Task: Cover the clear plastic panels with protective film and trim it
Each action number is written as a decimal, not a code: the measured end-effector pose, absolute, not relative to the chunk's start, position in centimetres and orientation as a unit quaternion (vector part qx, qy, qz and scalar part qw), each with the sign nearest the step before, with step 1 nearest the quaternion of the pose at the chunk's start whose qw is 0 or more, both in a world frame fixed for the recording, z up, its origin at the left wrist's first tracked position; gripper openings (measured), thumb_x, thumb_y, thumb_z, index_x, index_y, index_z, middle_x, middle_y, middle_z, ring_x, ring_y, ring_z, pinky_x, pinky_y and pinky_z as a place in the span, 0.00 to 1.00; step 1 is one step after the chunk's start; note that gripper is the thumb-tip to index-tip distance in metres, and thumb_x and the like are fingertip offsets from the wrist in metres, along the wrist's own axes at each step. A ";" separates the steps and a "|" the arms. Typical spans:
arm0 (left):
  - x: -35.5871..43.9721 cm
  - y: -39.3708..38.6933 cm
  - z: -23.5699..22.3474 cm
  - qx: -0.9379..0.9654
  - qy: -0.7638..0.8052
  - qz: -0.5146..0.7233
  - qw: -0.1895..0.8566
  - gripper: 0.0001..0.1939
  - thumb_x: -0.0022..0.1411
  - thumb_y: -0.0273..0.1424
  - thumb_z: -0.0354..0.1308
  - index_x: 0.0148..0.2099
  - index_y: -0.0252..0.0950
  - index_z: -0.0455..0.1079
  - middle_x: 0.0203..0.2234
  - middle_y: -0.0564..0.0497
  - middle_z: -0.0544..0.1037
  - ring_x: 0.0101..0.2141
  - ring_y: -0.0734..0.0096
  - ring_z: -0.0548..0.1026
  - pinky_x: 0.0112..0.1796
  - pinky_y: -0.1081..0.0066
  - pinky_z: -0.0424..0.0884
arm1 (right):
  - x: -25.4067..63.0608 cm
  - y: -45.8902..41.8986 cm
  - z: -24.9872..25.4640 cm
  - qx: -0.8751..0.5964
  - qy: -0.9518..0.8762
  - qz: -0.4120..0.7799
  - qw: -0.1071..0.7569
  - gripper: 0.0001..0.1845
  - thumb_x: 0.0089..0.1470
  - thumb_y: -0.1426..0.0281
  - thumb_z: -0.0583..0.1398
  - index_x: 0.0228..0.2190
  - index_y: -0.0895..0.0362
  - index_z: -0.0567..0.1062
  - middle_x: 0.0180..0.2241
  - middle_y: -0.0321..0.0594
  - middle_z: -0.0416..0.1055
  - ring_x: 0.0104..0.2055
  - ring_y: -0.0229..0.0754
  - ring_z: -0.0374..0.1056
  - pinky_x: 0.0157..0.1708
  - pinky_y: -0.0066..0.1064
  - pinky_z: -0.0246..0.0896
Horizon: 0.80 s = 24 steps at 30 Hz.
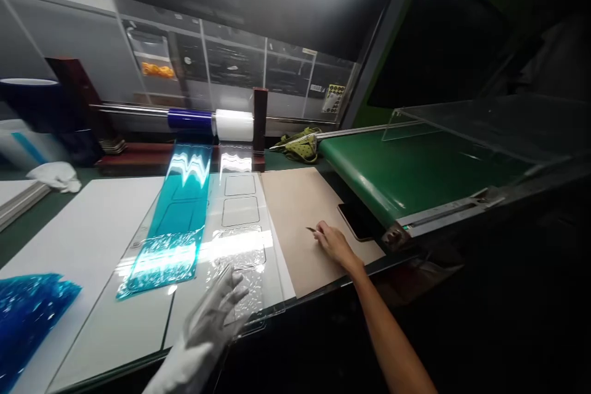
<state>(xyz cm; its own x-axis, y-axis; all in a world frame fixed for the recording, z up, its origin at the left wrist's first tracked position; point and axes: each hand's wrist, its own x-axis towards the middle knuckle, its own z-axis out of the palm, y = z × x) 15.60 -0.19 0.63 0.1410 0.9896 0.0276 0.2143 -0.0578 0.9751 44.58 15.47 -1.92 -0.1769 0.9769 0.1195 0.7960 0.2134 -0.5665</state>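
Note:
My left hand [217,314], in a white glove, lies flat with fingers spread on a clear plastic panel [240,209] near the table's front edge, touching a strip of clear film [237,258]. A strip of blue film [173,228] runs beside it from a roller [210,122] carrying a blue roll and a white roll. My bare right hand [333,244] rests on a brown sheet of cardboard [300,215], fingers closed on a small thin dark tool [311,229] whose tip points left.
A green conveyor belt [401,172] with a clear cover stands to the right. A dark phone [357,220] lies by its end. Crumpled blue film [28,314] sits at the front left, a white cloth [58,175] at the far left, and a green-yellow cloth [300,144] behind the cardboard.

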 end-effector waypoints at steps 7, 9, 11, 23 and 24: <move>15.2 -0.6 3.5 0.730 0.585 0.232 0.265 0.56 0.43 0.34 0.60 0.68 0.51 0.32 0.65 0.50 0.48 0.65 0.51 0.47 0.61 0.44 0.51 | 39.2 4.1 2.5 -0.467 -0.732 0.416 0.269 0.18 0.66 0.60 0.45 0.36 0.54 0.71 0.26 0.32 0.63 0.29 0.34 0.61 0.33 0.25 0.56; 15.1 -0.5 3.9 0.770 0.547 0.198 0.262 0.57 0.42 0.34 0.60 0.68 0.49 0.30 0.65 0.48 0.46 0.64 0.52 0.47 0.61 0.47 0.54 | 37.8 1.6 3.4 -0.435 -0.726 0.459 0.272 0.19 0.67 0.60 0.45 0.36 0.54 0.71 0.26 0.33 0.64 0.29 0.33 0.61 0.34 0.25 0.57; 15.0 -0.4 4.0 0.793 0.519 0.187 0.260 0.57 0.42 0.35 0.61 0.68 0.48 0.30 0.65 0.48 0.46 0.64 0.51 0.47 0.60 0.48 0.56 | 36.9 0.4 3.7 -0.416 -0.730 0.472 0.269 0.21 0.66 0.58 0.44 0.36 0.55 0.71 0.28 0.34 0.65 0.30 0.34 0.62 0.35 0.26 0.57; 15.3 -0.6 5.1 0.820 0.466 0.189 0.273 0.57 0.43 0.42 0.62 0.67 0.51 0.30 0.61 0.46 0.51 0.60 0.50 0.56 0.56 0.51 0.64 | 36.3 -0.1 0.5 -0.461 -0.704 0.476 0.256 0.45 0.05 0.43 0.71 0.29 0.55 0.69 0.32 0.37 0.64 0.31 0.40 0.61 0.29 0.32 0.65; 15.4 -0.6 5.2 0.822 0.464 0.188 0.271 0.57 0.43 0.42 0.62 0.67 0.51 0.30 0.61 0.46 0.51 0.60 0.51 0.57 0.56 0.52 0.64 | 36.4 -0.2 0.6 -0.465 -0.705 0.472 0.255 0.45 0.05 0.43 0.71 0.28 0.55 0.69 0.32 0.37 0.64 0.31 0.40 0.61 0.29 0.32 0.65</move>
<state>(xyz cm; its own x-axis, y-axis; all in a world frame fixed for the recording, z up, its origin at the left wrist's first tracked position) 15.39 -0.61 5.25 0.4993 0.8645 0.0572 0.6608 -0.4227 0.6202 36.36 -0.17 0.59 -0.4382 0.8954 -0.0786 0.4138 0.1233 -0.9020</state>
